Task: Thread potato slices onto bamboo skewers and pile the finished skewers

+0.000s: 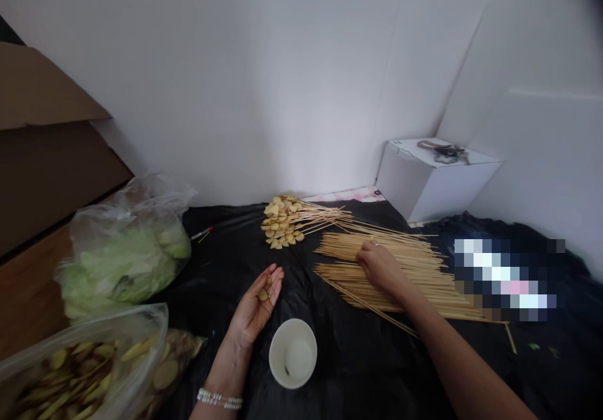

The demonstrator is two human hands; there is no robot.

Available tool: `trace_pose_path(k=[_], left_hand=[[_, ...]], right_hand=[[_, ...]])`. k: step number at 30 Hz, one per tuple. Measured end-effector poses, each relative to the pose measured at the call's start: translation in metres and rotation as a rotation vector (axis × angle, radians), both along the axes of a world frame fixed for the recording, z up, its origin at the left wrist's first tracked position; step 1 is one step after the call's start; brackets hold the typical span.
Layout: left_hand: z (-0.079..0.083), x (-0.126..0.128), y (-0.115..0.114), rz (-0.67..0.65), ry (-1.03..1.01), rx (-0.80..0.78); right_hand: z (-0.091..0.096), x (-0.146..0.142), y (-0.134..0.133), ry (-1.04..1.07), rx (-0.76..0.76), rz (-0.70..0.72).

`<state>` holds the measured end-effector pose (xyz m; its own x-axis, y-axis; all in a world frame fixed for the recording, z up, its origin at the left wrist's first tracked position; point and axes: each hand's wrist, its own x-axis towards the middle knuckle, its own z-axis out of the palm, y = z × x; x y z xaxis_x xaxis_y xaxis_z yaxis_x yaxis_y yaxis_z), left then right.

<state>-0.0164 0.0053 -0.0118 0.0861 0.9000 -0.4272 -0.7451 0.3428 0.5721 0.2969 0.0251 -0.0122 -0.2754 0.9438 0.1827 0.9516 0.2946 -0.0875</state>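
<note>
My left hand (262,301) is turned palm up with the fingers slightly curled, cradling a few small potato slices (264,294). My right hand (377,265) reaches down onto a wide spread of thin wooden skewers (414,282), its fingers pinched together at their near-left part; the exact skewer in the fingertips is hidden. Beyond my hands lies a pile of skewered potato slices (282,222), their sticks pointing right. A white paper cup (293,353) stands between my forearms, with something small and dark inside.
Plastic bags of leafy greens (122,269) and cut potato pieces (61,376) stand on the left. A pen (202,233) lies behind them on the black plastic sheet (226,231). At back right a white box (424,181) carries keys (447,150). A cardboard box (47,150) rises far left.
</note>
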Motion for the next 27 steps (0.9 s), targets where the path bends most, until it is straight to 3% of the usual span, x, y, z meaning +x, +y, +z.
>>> trace_pose_path(k=[17, 27], left_hand=[[0.0010, 0.0010, -0.0004, 0.007, -0.004, -0.008], [-0.0021, -0.0002, 0.0006, 0.000, -0.009, -0.014]], right_hand=[[-0.0049, -0.0005, 0.0046, 0.056, 0.025, -0.073], [-0.0017, -0.0013, 0.0080, -0.013, -0.051, -0.064]])
